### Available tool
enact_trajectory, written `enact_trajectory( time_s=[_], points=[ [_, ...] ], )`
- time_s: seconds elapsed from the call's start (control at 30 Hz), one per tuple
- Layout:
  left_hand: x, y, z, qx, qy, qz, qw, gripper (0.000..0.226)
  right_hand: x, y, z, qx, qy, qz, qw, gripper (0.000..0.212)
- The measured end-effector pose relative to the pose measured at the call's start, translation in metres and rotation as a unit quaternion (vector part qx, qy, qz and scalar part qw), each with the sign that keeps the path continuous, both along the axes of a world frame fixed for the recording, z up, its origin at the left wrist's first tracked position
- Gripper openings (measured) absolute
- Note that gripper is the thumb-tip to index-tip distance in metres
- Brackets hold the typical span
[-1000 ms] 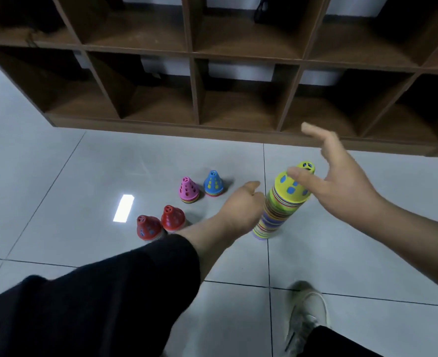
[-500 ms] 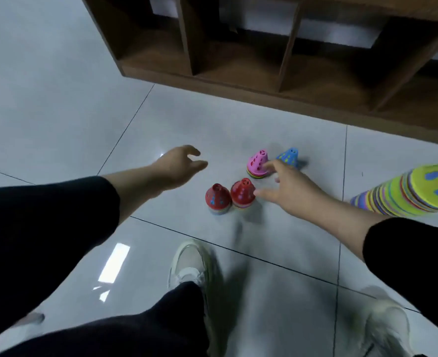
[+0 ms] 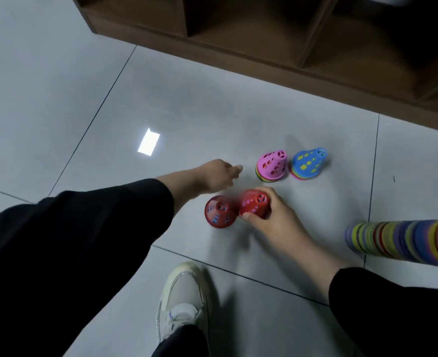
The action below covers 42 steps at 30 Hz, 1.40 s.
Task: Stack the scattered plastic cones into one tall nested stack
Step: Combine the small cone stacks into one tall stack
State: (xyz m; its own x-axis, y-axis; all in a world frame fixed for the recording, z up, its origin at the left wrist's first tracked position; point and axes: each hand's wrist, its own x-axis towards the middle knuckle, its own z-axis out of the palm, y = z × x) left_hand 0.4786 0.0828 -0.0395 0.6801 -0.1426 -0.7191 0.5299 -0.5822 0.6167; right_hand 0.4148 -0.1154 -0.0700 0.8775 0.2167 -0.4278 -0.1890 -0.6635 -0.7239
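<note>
A: What is the person wearing?

B: Long black sleeves on both arms. The left sleeve [image 3: 66,243] ends short of the wrist; the right sleeve [image 3: 393,313] stops at mid forearm. Both hands are bare.

A: And below?

B: A black trouser leg [image 3: 179,342] at the near edge, over an off-white shoe [image 3: 182,297] with a pale rubber toe and white laces.

2 red cones [image 3: 253,204] touching; pink [image 3: 272,164], blue [image 3: 308,163] upright behind; tall stack [image 3: 398,240] right.
</note>
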Motion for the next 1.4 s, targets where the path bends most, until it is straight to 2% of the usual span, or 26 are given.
enact_trajectory(
  time_s=[0.17,0.43,0.57,0.77,0.93,1.07,1.23,1.4],
  points=[
    [0.016,-0.024,-0.03,0.03,0.072,-0.09,0.993,0.056,-0.003,0.001,-0.012,0.063,0.013,-0.052,0.997,0.056],
    [0.029,-0.025,-0.049,-0.006,0.097,-0.018,0.995,0.045,-0.003,0.001,-0.021,0.103,0.023,-0.153,0.983,0.057],
    [0.028,-0.022,-0.044,-0.057,0.121,0.038,0.99,0.038,0.001,0.002,-0.02,0.137,0.022,-0.174,0.975,0.055],
    [0.021,0.003,-0.001,-0.078,0.037,0.071,0.994,0.027,0.009,0.017,0.014,0.219,0.011,-0.149,0.964,0.051],
    [-0.016,0.038,0.046,-0.153,0.003,0.192,0.97,0.028,0.003,0.033,0.06,0.261,-0.005,-0.079,0.962,0.05],
    [-0.05,0.046,0.069,-0.188,-0.03,0.251,0.949,0.029,-0.009,0.041,0.081,0.255,-0.04,-0.032,0.966,0.056],
    [-0.059,0.042,0.08,-0.166,-0.075,0.249,0.951,0.028,-0.015,0.046,0.096,0.252,-0.062,-0.044,0.965,0.052],
    [-0.081,0.047,0.074,-0.165,-0.075,0.273,0.945,0.03,-0.025,0.05,0.096,0.23,-0.057,-0.021,0.971,0.053]
  ],
)
